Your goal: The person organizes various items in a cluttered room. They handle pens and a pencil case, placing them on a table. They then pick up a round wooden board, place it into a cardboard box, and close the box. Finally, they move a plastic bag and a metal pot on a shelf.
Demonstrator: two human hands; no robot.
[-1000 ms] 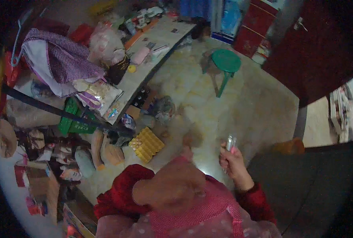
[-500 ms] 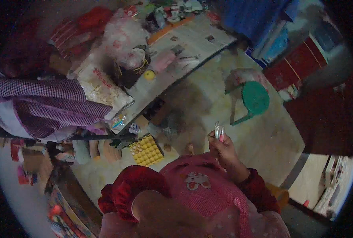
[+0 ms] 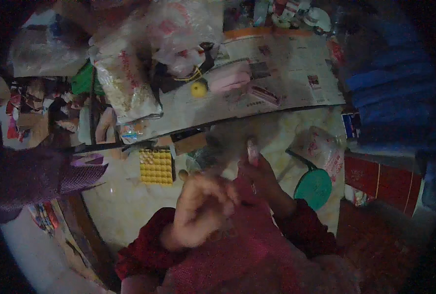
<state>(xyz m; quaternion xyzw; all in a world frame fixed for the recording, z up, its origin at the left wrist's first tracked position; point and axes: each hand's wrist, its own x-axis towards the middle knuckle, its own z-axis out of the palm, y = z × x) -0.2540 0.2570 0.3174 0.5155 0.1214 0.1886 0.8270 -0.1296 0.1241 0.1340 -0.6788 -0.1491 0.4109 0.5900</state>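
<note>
My right hand [image 3: 263, 177] is closed around slim tubes [image 3: 252, 152], clear and pink, which point up past the fingers. Blur runs them together now; the earlier picture shows two side by side. Left of it, my left hand [image 3: 203, 206] is raised in front of the dark pink apron [image 3: 227, 259]. Its fingers look bent but are smeared by motion, so anything between them cannot be made out. A small gap separates the two hands.
Ahead stands a table covered with newspaper [image 3: 296, 73], bearing a yellow fruit [image 3: 198, 88], a pink pouch [image 3: 231, 77] and plastic bags [image 3: 129, 83]. On the floor are a yellow egg tray [image 3: 157, 171] and a green stool [image 3: 313, 188]. A blue curtain [image 3: 394, 93] hangs at right.
My left hand has come up into view beside the right one. The right hand has shifted slightly left in the picture, still gripping the tubes. The whole view has turned toward the table.
</note>
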